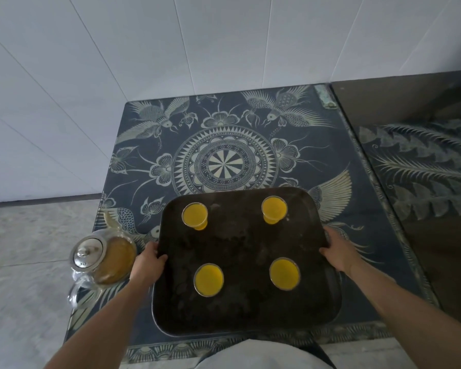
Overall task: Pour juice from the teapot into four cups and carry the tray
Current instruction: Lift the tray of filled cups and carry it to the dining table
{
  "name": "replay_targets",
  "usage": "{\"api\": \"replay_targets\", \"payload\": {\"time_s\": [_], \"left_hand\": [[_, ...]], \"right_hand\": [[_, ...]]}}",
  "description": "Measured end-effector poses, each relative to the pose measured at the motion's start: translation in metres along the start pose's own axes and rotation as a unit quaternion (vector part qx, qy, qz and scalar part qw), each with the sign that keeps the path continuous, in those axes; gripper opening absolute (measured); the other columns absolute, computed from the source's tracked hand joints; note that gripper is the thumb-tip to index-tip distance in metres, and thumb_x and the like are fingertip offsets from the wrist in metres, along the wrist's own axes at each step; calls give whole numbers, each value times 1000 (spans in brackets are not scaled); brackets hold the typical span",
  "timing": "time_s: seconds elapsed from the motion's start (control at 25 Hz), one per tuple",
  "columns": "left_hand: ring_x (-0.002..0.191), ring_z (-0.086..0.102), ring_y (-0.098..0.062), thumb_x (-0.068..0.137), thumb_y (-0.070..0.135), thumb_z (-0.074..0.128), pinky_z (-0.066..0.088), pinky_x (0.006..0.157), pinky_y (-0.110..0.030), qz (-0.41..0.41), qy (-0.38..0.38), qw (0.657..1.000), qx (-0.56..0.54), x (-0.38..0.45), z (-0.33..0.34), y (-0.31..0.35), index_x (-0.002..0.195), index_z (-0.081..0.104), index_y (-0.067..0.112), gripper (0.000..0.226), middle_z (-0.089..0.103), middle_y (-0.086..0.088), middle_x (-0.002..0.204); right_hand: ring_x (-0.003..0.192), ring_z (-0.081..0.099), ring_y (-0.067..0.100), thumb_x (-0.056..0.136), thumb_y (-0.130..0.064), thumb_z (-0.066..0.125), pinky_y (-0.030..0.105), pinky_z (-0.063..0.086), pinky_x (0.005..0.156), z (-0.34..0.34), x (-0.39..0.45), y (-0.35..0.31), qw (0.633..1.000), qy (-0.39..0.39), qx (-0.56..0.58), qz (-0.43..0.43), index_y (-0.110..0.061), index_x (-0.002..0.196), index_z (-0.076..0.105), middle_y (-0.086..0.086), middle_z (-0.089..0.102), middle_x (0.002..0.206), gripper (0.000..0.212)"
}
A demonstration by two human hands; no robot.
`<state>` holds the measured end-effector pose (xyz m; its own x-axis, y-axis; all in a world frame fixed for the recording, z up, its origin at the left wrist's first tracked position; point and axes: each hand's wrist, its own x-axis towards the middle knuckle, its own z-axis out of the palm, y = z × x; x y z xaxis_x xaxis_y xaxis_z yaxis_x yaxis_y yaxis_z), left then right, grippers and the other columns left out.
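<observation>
A dark rectangular tray [240,249] is over the patterned table, near its front edge. Several small glass cups of orange juice stand on it: far left [194,216], far right [274,209], near left [208,279] and near right [284,274]. My left hand [148,263] grips the tray's left rim and my right hand [337,253] grips its right rim. A glass teapot [101,258] with a metal lid and some orange juice inside stands at the table's left edge, just left of my left hand.
The table [224,145] is covered with a dark blue cloth with a pale bird and mandala pattern. White tiled walls rise behind and to the left. A dark reflective cabinet [423,161] stands on the right. Pale marble floor [24,249] lies to the left.
</observation>
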<state>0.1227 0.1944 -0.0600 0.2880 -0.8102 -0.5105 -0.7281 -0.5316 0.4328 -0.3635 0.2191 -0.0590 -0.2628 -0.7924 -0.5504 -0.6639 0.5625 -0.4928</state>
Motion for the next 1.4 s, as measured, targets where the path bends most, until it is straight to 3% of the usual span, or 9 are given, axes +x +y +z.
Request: {"api": "replay_targets", "payload": {"time_s": [0.2, 0.28, 0.4, 0.56, 0.8, 1.0, 1.16, 1.28, 1.4], "left_hand": [[95, 66, -30, 89, 19, 59, 55, 81, -41, -2, -14, 999, 37, 4, -5, 4, 120, 57, 16, 31, 71, -10, 104], [90, 65, -29, 88, 19, 59, 55, 77, -40, -5, -16, 999, 43, 5, -6, 5, 115, 57, 16, 27, 69, -8, 100], [86, 65, -28, 88, 20, 59, 56, 73, -40, -2, -11, 998, 54, 5, -7, 5, 112, 56, 16, 24, 68, -9, 97], [83, 68, -27, 89, 20, 58, 61, 72, -45, -7, -9, 999, 50, 2, -8, 6, 111, 56, 18, 22, 69, -9, 96], [83, 67, -27, 89, 18, 58, 61, 75, -46, -7, 4, 999, 38, -5, -9, 6, 109, 58, 20, 20, 69, -8, 95], [83, 66, -23, 90, 17, 60, 60, 74, -44, -10, 13, 1000, 25, -12, -13, 7, 109, 58, 21, 20, 68, -8, 99], [90, 67, -26, 91, 18, 60, 59, 80, -44, -18, 24, 999, 17, -24, -11, 5, 120, 59, 16, 30, 67, -7, 102], [90, 66, -28, 90, 20, 62, 58, 82, -45, -41, 44, 998, 13, -39, -6, 2, 114, 60, 11, 26, 67, -9, 99], [88, 66, -30, 88, 21, 63, 58, 79, -45, -60, 60, 996, -3, -58, 1, -6, 110, 60, 14, 23, 67, -11, 98]], "right_hand": [[106, 67, 38, 95, -7, 59, 41, 59, 67, -3, 6, -7, 998, -30, -21, 42, -29, 152, 35, 16, 63, 135, 66], [97, 68, 35, 96, -7, 55, 44, 64, 60, -7, 8, -10, 996, -45, -37, 64, -32, 150, 34, 12, 62, 129, 63], [100, 67, 32, 97, -6, 52, 51, 65, 68, -8, 13, -11, 994, -59, -33, 83, -32, 145, 37, 5, 60, 121, 57], [103, 66, 33, 97, -5, 50, 56, 64, 74, -8, 18, -11, 994, -60, -22, 93, -29, 134, 44, 8, 61, 122, 45], [101, 66, 36, 95, -3, 51, 58, 64, 68, -10, 23, -15, 995, -58, -27, 74, -26, 120, 46, 13, 61, 119, 34], [100, 63, 34, 94, -2, 54, 48, 63, 67, -18, 23, -23, 997, -57, -30, 50, -26, 119, 43, 14, 59, 117, 36], [95, 54, 23, 94, -1, 56, 27, 44, 61, -28, 29, -28, 997, -53, -47, 20, -20, 134, 46, 6, 56, 110, 46], [95, 55, 21, 93, -3, 57, 32, 46, 67, -35, 31, -32, 997, -58, -50, -1, -21, 129, 51, 3, 58, 106, 41], [87, 62, 24, 91, -5, 57, 37, 58, 62, -39, 32, -37, 997, -61, -39, -3, -23, 113, 53, 8, 63, 102, 29]]}}
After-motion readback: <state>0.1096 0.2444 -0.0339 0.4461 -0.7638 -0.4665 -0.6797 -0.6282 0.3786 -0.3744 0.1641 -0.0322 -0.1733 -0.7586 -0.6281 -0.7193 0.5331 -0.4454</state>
